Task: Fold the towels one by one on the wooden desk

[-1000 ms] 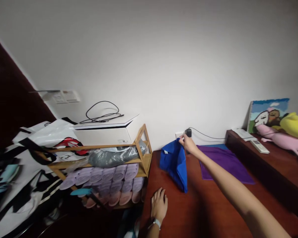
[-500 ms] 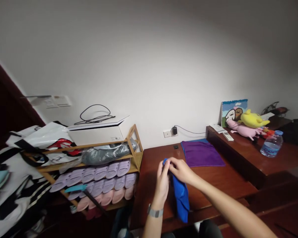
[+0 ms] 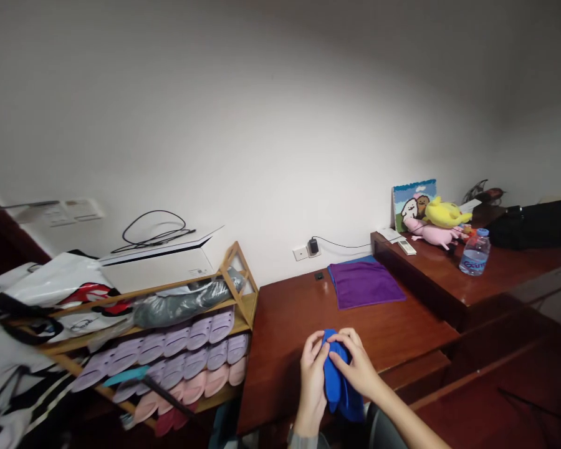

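Observation:
A blue cloth [image 3: 335,380] hangs in loose folds from both hands, over the near edge of the brown desk. My left hand [image 3: 313,368] pinches its upper part from the left, thumb against the fabric. From the right, my right hand [image 3: 354,362] grips the same upper part with bent fingers, close to the left fingertips. Farther back on the desk, a purple cloth [image 3: 367,285] lies flat, with a blue edge showing behind it.
On the left, a wooden rack [image 3: 247,305] holds slippers, a wrapped grey bundle and a white box [image 3: 159,269]. The raised surface at the right bears a water bottle [image 3: 475,254], plush toys [image 3: 446,214] and a remote [image 3: 407,247]. A plug [image 3: 313,246] sits in the wall.
Both hands have moved lower and nearer with the blue cloth, which now hangs shorter and more bunched. The view has turned somewhat to the right.

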Demonstrator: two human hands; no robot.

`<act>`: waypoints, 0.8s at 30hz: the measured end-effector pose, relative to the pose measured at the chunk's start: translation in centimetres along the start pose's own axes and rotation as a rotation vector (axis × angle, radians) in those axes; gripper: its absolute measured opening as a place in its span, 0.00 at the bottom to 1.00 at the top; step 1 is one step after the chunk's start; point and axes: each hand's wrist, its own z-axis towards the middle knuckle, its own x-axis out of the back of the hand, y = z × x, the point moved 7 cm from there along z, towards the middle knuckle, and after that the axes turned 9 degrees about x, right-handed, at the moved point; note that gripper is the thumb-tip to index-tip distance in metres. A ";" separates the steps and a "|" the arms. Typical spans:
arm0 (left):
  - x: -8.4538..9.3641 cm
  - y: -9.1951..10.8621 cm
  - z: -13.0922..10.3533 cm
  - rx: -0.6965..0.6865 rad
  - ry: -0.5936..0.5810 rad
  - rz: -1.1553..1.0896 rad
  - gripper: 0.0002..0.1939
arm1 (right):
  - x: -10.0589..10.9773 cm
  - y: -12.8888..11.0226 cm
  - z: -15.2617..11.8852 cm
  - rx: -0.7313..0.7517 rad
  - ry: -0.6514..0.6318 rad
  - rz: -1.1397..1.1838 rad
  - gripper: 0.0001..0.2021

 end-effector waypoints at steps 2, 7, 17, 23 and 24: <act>0.6 0.1 0.2 -0.004 0.037 0.014 0.28 | 0.4 0.1 -0.7 -0.026 -0.042 0.023 0.14; 2.0 3.0 1.1 -0.112 0.126 0.099 0.21 | 2.9 0.9 -0.7 -0.060 -0.055 0.078 0.17; 12.6 16.7 2.3 -0.215 0.244 0.004 0.37 | 21.0 4.9 1.5 -0.209 0.308 -0.414 0.25; 20.7 17.0 2.2 -0.249 0.423 0.184 0.33 | 27.8 7.6 -0.4 -0.321 0.344 -0.560 0.20; 22.1 15.7 2.2 -0.236 0.451 0.213 0.30 | 27.7 8.4 -1.3 -0.325 0.325 -0.530 0.19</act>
